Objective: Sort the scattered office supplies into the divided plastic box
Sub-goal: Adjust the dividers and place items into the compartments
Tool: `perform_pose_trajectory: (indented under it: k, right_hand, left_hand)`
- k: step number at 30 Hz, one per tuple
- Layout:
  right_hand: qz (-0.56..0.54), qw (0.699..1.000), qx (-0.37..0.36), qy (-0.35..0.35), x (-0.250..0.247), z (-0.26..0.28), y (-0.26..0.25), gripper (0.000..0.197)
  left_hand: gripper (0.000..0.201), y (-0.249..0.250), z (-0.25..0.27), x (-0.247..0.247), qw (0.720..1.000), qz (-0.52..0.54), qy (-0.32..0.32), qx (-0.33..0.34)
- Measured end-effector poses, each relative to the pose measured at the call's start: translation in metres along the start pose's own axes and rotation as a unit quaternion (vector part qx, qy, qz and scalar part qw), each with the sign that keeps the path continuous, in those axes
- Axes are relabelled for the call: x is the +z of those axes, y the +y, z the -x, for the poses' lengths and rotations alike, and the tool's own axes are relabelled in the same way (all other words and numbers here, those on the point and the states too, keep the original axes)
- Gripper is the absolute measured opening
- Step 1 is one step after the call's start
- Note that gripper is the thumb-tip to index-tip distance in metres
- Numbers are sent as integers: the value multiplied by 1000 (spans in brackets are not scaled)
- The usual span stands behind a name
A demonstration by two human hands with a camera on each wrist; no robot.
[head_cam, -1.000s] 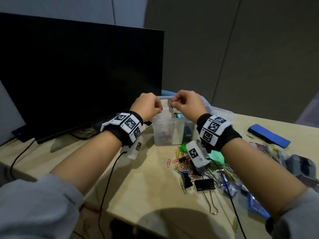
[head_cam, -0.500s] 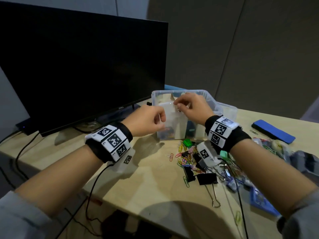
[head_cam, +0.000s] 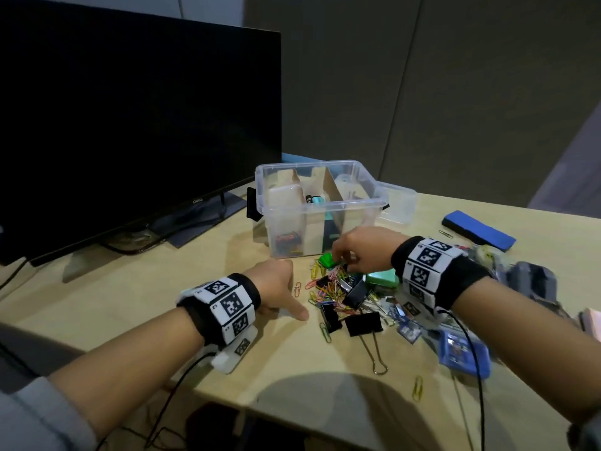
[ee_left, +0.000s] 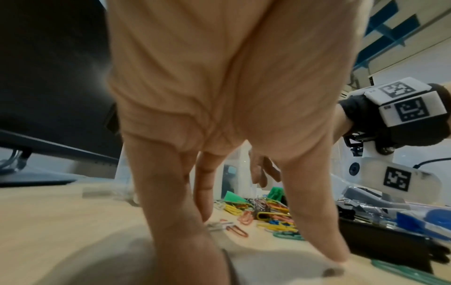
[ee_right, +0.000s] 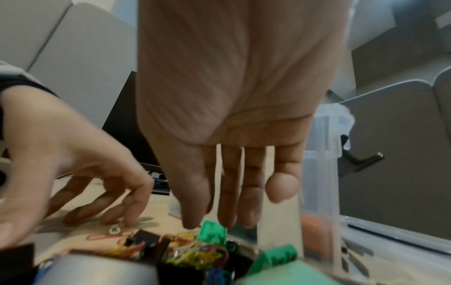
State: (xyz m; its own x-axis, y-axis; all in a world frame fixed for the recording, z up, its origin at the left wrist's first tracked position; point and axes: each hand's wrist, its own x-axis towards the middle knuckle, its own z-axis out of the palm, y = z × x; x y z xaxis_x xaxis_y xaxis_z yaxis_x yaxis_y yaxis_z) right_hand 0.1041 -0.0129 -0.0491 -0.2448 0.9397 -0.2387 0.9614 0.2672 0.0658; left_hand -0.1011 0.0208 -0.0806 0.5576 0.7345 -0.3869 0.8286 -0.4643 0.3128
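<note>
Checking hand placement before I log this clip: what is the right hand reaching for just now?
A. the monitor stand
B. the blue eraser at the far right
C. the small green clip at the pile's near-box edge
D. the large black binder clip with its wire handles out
C: the right hand has its fingertips at the green clip, just in front of the plastic box.

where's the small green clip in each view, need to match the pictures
Head: green clip centre, before the plastic box, at the right hand's fingertips.
Left wrist: centre-right, behind the paper clips.
Right wrist: lower centre, under the fingertips.
Shared landmark: the coloured paper clips.
</note>
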Motion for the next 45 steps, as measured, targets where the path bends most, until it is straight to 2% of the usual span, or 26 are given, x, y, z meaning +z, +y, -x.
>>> perform_pose_trajectory:
  k: [5,9,13,16,21,28,31,34,38,40,43,45]
  right_hand:
    - [27,999,-18,-22,10,-11,-5,37]
    - [46,998,-23,-34,12,-19,-8,28]
    - [19,999,-14,-33,12,-23,-5,14]
    - [-35,999,5,-1,13,-20,2,3]
    - [-141,988,36,58,5,-9,17,8]
    - [-201,974,41,100,-8,0,25,12]
    - [-265,956,26,126,-19,5,28,11]
    - [-347,921,20,174,-34,9,26,7]
    - [-472,831,22,292,-56,-3,13,8]
    - [-502,797,36,335,-64,-18,4,7]
    - [-495,783,63,371,-70,-39,-11,4]
    - [-480,796,63,362,-69,-52,-20,5]
  left_hand:
    - [60,17,-13,1,999,34,20,19]
    - [40,31,-21,2,998,51,20,41]
    - [26,37,-28,2,998,7,27,48]
    - [19,33,-30,2,998,18,37,54]
    - [11,18,-29,-3,994,77,43,61]
    - [8,8,-18,-25,982,144,89,85]
    - [12,5,-7,-42,972,186,104,98]
    - [12,2,5,-61,964,206,125,113]
    - [12,-4,17,-86,955,211,176,110]
    - [12,-9,21,-97,950,205,213,99]
    - [10,-16,23,-107,943,197,259,74]
    - [10,-18,24,-111,938,179,290,56]
